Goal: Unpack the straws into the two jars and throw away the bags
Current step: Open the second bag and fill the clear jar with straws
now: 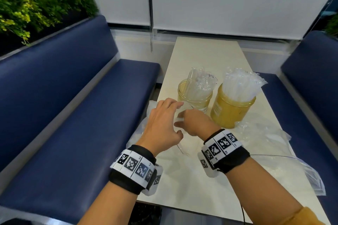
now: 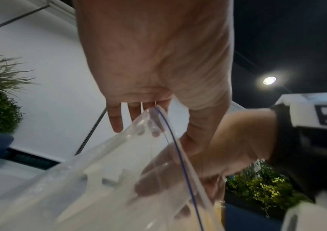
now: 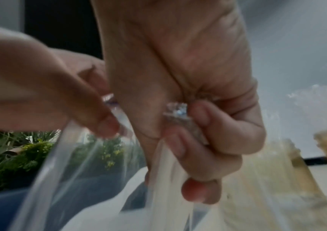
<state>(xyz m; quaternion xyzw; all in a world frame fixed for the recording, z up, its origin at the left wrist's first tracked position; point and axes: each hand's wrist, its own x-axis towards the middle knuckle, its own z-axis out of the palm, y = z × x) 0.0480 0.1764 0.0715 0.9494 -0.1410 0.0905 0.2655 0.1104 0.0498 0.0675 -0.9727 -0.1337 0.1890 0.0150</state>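
Observation:
Two yellowish jars stand mid-table, the left jar (image 1: 194, 99) and the right jar (image 1: 230, 113), each holding wrapped clear straws (image 1: 241, 86). In front of the left jar my left hand (image 1: 173, 118) pinches the zip edge of a clear bag (image 2: 119, 171), whose blue line runs past my fingers (image 2: 115, 118). My right hand (image 1: 192, 121) reaches into that bag (image 3: 75, 164) and grips a bundle of wrapped straws (image 3: 176, 115) in curled fingers (image 3: 202, 157). The head view hides the bundle behind both hands.
Crumpled empty clear bags (image 1: 274, 137) lie on the cream table (image 1: 201, 56) right of my right wrist, one (image 1: 312, 175) hanging over the right edge. Blue benches (image 1: 82, 115) flank the table. Plants (image 1: 36, 5) sit behind the left bench.

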